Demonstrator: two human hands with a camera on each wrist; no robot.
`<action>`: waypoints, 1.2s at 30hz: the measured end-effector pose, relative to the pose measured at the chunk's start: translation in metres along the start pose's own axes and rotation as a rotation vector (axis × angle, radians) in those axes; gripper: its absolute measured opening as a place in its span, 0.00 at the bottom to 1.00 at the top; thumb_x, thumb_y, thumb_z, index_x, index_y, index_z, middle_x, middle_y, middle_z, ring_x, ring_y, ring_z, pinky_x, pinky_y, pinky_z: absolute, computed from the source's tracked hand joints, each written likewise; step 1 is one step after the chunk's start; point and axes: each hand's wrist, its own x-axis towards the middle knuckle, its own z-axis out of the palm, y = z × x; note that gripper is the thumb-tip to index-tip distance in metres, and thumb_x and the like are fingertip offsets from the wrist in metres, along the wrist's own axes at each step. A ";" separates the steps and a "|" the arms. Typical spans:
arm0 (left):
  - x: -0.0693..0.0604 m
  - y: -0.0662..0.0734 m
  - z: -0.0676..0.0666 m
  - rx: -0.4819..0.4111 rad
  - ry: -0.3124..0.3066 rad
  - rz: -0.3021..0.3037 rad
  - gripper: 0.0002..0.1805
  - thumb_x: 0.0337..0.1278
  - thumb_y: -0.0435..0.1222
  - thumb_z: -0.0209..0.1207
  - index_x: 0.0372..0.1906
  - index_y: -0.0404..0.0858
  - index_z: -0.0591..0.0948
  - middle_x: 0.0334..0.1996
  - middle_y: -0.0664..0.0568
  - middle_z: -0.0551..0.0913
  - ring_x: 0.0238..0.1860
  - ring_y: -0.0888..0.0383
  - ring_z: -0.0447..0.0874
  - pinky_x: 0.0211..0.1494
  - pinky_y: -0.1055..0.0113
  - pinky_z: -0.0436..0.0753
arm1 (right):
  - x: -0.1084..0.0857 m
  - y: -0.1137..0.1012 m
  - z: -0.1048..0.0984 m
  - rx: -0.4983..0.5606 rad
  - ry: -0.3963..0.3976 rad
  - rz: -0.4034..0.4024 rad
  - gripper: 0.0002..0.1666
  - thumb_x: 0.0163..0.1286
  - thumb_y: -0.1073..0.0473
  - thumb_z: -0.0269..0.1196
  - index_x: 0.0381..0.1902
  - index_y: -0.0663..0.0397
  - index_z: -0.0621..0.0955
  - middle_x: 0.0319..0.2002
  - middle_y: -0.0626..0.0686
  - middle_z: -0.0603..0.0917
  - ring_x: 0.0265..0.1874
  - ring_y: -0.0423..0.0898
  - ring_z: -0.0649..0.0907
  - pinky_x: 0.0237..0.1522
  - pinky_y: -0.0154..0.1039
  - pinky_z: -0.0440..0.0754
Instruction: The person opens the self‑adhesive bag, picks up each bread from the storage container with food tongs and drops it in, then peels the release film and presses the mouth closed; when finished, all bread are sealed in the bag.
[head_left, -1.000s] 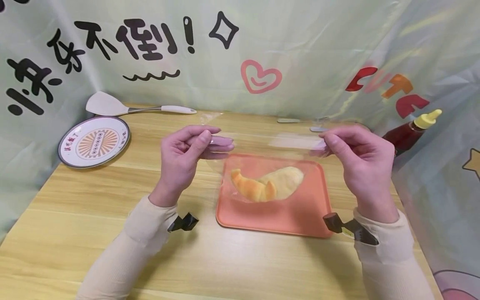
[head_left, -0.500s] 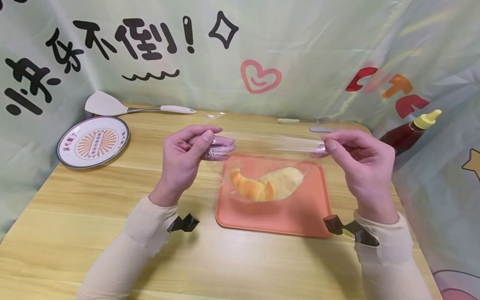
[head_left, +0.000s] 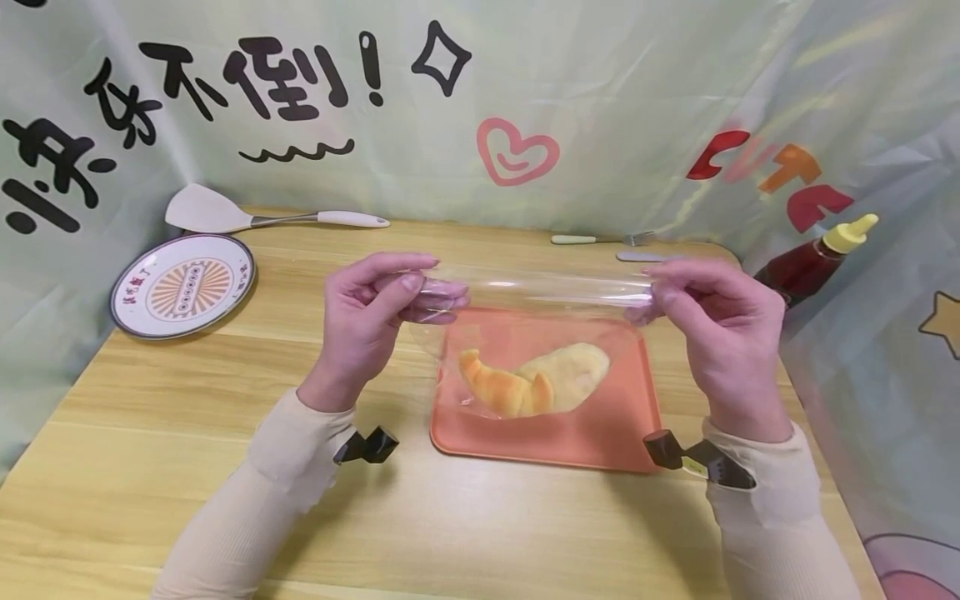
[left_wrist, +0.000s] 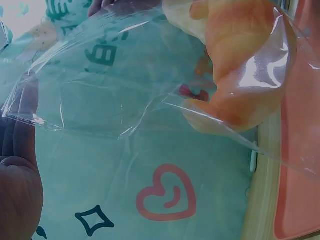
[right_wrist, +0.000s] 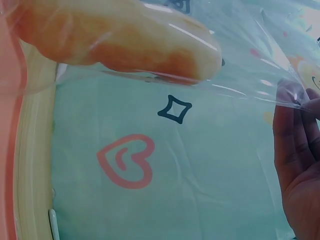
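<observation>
A clear plastic bag (head_left: 525, 292) hangs stretched between both hands over the coral tray (head_left: 525, 442). Inside it lie a croissant (head_left: 502, 387) and a paler oblong bread roll (head_left: 577, 375), side by side at the bottom. My left hand (head_left: 363, 321) pinches the bag's upper left corner between thumb and fingers, with other fingers behind the film. At the upper right corner, my right hand (head_left: 723, 333) pinches the film the same way. The left wrist view shows the croissant (left_wrist: 245, 65) close up through the shiny film; the roll (right_wrist: 125, 40) fills the top of the right wrist view.
A round white plate (head_left: 123, 312) leans at the left, below a white spatula (head_left: 210, 210). Along the back edge of the wooden table (head_left: 480, 533) lie a fork (head_left: 573, 240) and a grey flat utensil (head_left: 641, 257). A yellow-capped red sauce bottle (head_left: 806, 267) stands at the right.
The breads in the bag have sunk slightly lower in the head view. The film between my hands now shows a broader shiny band. Both hands keep their grip and have hardly moved.
</observation>
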 end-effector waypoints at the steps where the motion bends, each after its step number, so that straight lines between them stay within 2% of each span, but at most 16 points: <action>1: 0.000 0.000 0.000 -0.005 -0.006 0.005 0.11 0.66 0.22 0.52 0.47 0.28 0.83 0.38 0.31 0.85 0.39 0.40 0.87 0.37 0.48 0.86 | 0.000 0.000 0.000 0.011 -0.004 0.001 0.09 0.60 0.88 0.52 0.39 0.90 0.76 0.31 0.68 0.84 0.24 0.54 0.84 0.34 0.40 0.86; 8: 0.000 0.001 -0.002 -0.021 -0.008 0.019 0.09 0.66 0.23 0.53 0.43 0.27 0.84 0.36 0.33 0.86 0.37 0.40 0.88 0.37 0.49 0.86 | 0.000 0.002 -0.001 0.003 -0.029 -0.019 0.07 0.60 0.87 0.54 0.35 0.89 0.78 0.30 0.69 0.83 0.29 0.55 0.79 0.34 0.39 0.83; 13: -0.001 0.002 -0.001 -0.017 0.001 0.024 0.16 0.62 0.18 0.47 0.40 0.27 0.85 0.35 0.33 0.86 0.36 0.40 0.88 0.36 0.49 0.86 | 0.000 0.001 0.001 -0.007 -0.020 -0.014 0.05 0.62 0.85 0.56 0.35 0.89 0.79 0.33 0.67 0.84 0.33 0.54 0.78 0.36 0.38 0.81; 17: 0.000 0.002 -0.001 -0.027 -0.006 0.035 0.19 0.56 0.16 0.42 0.37 0.26 0.85 0.34 0.34 0.86 0.36 0.42 0.88 0.37 0.49 0.87 | 0.000 0.000 0.002 0.005 -0.017 -0.025 0.09 0.61 0.86 0.50 0.33 0.89 0.79 0.33 0.67 0.85 0.34 0.55 0.79 0.36 0.37 0.80; 20: 0.001 0.001 -0.002 -0.025 -0.020 0.038 0.21 0.55 0.17 0.40 0.36 0.27 0.85 0.34 0.35 0.86 0.37 0.43 0.88 0.38 0.50 0.87 | 0.000 0.002 0.001 0.078 -0.041 -0.058 0.15 0.59 0.86 0.44 0.33 0.90 0.78 0.34 0.69 0.84 0.35 0.56 0.80 0.40 0.38 0.81; 24: 0.000 0.001 -0.002 -0.007 -0.018 0.037 0.16 0.63 0.26 0.46 0.36 0.28 0.85 0.33 0.36 0.87 0.37 0.44 0.88 0.39 0.54 0.87 | -0.001 0.005 0.002 0.201 -0.075 -0.087 0.12 0.63 0.82 0.48 0.33 0.91 0.77 0.36 0.72 0.83 0.37 0.58 0.81 0.45 0.41 0.82; 27: 0.000 0.001 -0.001 0.028 0.011 0.048 0.12 0.68 0.31 0.54 0.35 0.27 0.85 0.32 0.37 0.87 0.36 0.44 0.88 0.37 0.55 0.88 | -0.002 0.004 0.002 0.136 -0.047 -0.082 0.10 0.65 0.79 0.55 0.33 0.90 0.78 0.35 0.71 0.84 0.36 0.57 0.82 0.42 0.40 0.82; 30: 0.000 0.002 0.001 0.079 0.030 0.052 0.06 0.63 0.27 0.61 0.35 0.26 0.84 0.33 0.36 0.87 0.36 0.43 0.88 0.37 0.52 0.87 | -0.002 0.003 0.002 0.031 -0.008 -0.055 0.05 0.60 0.83 0.61 0.33 0.90 0.78 0.34 0.69 0.84 0.34 0.55 0.82 0.39 0.37 0.83; 32: 0.000 0.003 0.003 0.130 0.035 0.050 0.04 0.60 0.24 0.63 0.38 0.26 0.84 0.34 0.36 0.87 0.36 0.44 0.88 0.37 0.52 0.87 | -0.002 0.002 0.002 -0.014 0.014 -0.039 0.08 0.55 0.86 0.62 0.35 0.89 0.78 0.33 0.68 0.84 0.32 0.54 0.83 0.37 0.36 0.84; 36: -0.001 0.007 0.003 0.179 0.020 0.016 0.13 0.60 0.25 0.63 0.50 0.27 0.81 0.36 0.34 0.86 0.37 0.41 0.88 0.39 0.49 0.86 | -0.002 0.001 0.002 -0.078 0.044 -0.023 0.18 0.53 0.86 0.65 0.43 0.87 0.77 0.32 0.65 0.84 0.29 0.52 0.85 0.36 0.35 0.84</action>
